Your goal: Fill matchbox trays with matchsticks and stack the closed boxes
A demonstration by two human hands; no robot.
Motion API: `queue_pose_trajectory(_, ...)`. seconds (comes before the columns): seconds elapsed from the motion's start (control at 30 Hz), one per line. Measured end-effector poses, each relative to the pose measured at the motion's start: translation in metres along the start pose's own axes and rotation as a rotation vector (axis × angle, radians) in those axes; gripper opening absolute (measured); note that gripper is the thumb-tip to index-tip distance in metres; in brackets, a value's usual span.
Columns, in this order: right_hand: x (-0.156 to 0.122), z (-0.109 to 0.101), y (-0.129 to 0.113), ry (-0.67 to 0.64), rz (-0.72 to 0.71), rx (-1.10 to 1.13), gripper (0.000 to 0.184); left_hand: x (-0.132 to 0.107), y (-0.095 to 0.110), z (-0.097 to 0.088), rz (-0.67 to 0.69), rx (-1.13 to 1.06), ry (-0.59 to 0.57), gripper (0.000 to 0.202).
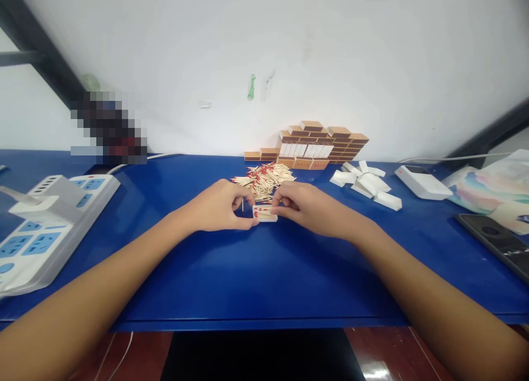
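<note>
A small white matchbox tray (264, 213) with red-tipped matches in it lies on the blue table (256, 276). My left hand (219, 205) is closed at the tray's left end and pinches a single match that points downward. My right hand (308, 205) is closed on the tray's right end, fingers pressed against it. Just behind both hands lies a loose pile of red-tipped matches (264, 178).
Stacked brown matchboxes (314, 144) stand against the white wall. Several empty white trays (367, 183) lie to the right, then a white device (422, 181), a colourful bag (491, 189) and a dark phone (496, 240). Two white power strips (45, 221) sit at the left.
</note>
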State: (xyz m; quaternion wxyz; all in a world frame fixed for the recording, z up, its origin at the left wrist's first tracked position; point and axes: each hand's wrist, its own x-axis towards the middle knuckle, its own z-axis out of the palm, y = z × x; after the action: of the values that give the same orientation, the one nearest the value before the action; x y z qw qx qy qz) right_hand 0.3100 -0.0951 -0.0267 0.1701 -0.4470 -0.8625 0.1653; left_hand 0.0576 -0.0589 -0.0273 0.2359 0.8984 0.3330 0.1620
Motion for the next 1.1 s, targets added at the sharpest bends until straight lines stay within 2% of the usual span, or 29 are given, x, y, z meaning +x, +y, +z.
queue_pose_trajectory(0.23,0.000,0.016,0.000,0.005,-0.021,-0.016,0.008,0.001,0.001,0.001,-0.001,0.039,-0.010,0.028)
queue_pose_trajectory(0.43,0.002,0.006,0.004,0.021,-0.033,0.036,0.009,0.000,0.003,-0.001,0.011,0.036,-0.013,0.026)
queue_pose_trajectory(0.57,0.005,0.000,0.016,0.091,0.035,-0.039,0.012,-0.002,0.004,-0.002,0.003,0.011,-0.035,0.027)
queue_pose_trajectory(0.8,0.008,0.010,0.032,-0.013,0.103,-0.043,0.015,-0.002,0.005,-0.003,0.017,0.030,-0.044,0.030)
queue_pose_trajectory(0.97,0.006,0.000,0.025,-0.003,0.085,-0.049,0.019,-0.002,0.003,-0.005,0.002,0.036,-0.035,0.028)
queue_pose_trajectory(1.1,0.001,-0.005,0.009,0.006,0.058,0.048,0.021,-0.001,0.004,-0.004,-0.001,0.049,-0.021,0.028)
